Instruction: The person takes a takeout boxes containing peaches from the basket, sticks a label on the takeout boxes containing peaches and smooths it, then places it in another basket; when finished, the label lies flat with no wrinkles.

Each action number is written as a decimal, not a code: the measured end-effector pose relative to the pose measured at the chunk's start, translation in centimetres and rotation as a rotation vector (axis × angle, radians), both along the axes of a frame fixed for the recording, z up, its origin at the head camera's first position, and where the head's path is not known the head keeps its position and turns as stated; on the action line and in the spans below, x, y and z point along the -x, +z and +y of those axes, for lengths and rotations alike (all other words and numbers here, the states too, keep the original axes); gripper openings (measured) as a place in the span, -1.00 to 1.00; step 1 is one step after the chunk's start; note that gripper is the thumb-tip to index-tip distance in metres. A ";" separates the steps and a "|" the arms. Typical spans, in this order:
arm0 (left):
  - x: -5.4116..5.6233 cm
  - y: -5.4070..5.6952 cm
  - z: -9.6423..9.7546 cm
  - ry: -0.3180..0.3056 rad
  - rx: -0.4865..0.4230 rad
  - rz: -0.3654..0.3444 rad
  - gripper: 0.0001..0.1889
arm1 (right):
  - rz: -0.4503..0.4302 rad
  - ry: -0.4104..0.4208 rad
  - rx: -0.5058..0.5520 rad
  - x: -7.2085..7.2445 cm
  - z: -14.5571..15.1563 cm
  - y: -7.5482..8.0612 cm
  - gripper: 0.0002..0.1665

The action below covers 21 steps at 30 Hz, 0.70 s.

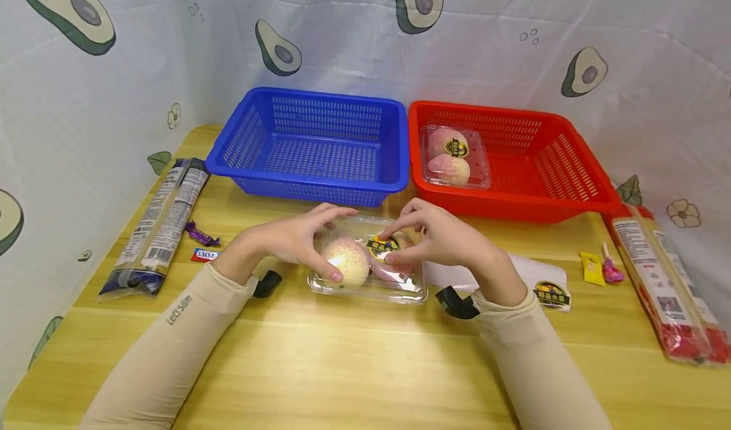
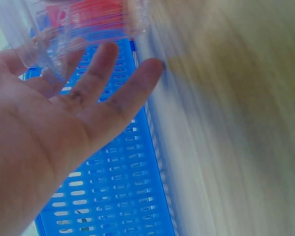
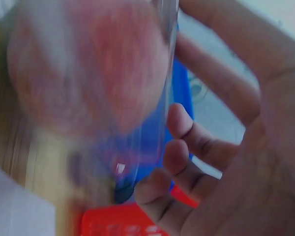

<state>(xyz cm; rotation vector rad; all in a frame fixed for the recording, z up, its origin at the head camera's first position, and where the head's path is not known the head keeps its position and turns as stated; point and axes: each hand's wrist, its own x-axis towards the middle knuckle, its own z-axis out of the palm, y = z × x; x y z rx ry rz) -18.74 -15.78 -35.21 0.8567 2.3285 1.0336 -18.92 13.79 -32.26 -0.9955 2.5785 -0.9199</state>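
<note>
A clear plastic clamshell box (image 1: 400, 295) with two peaches inside, one pale yellow (image 1: 347, 264) and one pinker (image 3: 88, 64), is between my hands in the middle of the table. My left hand (image 1: 302, 236) grips its left end, the thumb low over the pale peach and the fingers at the back edge. On the lid sits a black fruit label (image 1: 381, 247) with colourful print. My right hand (image 1: 440, 236) touches that label with thumb and index fingertips, its other fingers bent loosely behind.
Behind stand a blue basket (image 1: 308, 186) and a red basket (image 1: 514, 205), the red one holding another labelled peach box (image 1: 457, 157). A white label sheet (image 1: 525, 268) lies at right. Small candies (image 1: 202, 234) and long packets (image 1: 160, 227) flank both sides.
</note>
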 end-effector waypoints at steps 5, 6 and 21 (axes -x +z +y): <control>-0.1 0.4 0.0 -0.001 0.013 0.069 0.15 | -0.063 0.049 0.035 1.2 1.5 -0.9 -0.57; -0.2 0.6 -0.2 0.004 0.019 0.092 0.13 | -0.096 0.053 0.051 1.3 1.7 -1.1 -0.56; 0.4 5.3 -6.9 0.465 -0.301 0.239 -0.33 | -0.320 0.132 0.187 2.9 2.3 -3.4 -0.51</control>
